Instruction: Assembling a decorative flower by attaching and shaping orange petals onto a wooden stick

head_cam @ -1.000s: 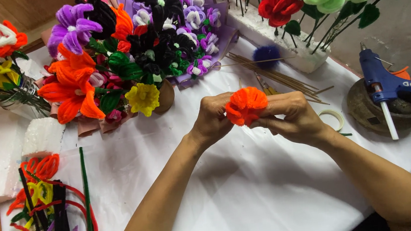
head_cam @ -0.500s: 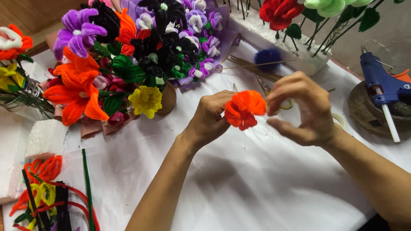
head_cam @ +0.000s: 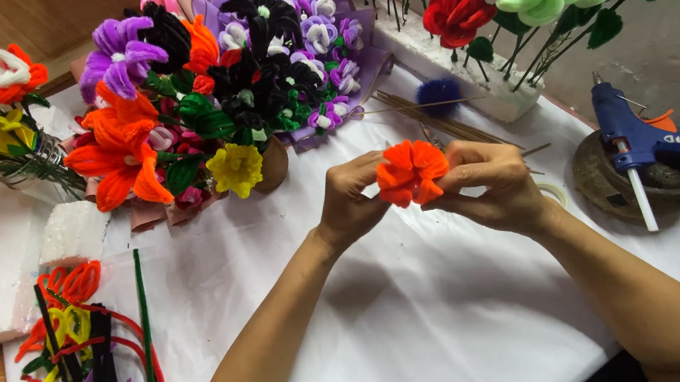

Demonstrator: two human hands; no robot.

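An orange pipe-cleaner flower [head_cam: 411, 172] is held up over the white table cover [head_cam: 417, 323], between both hands. My left hand [head_cam: 351, 200] grips it from the left and below. My right hand [head_cam: 493, 184] pinches its petals from the right, fingers curled around the edge. Both hands touch the flower at the centre of the view.
A bouquet of pipe-cleaner flowers [head_cam: 209, 104] lies behind the hands. Wooden sticks [head_cam: 449, 124] and a foam block with red and green flowers [head_cam: 496, 5] stand at the back right. A blue glue gun [head_cam: 639, 140] rests at right. Loose pipe cleaners [head_cam: 84, 353] and foam pieces [head_cam: 73, 232] lie at left.
My right hand has closed back onto the flower's right side after lifting off it half a second ago. The flower has been turned slightly and sits a little higher.
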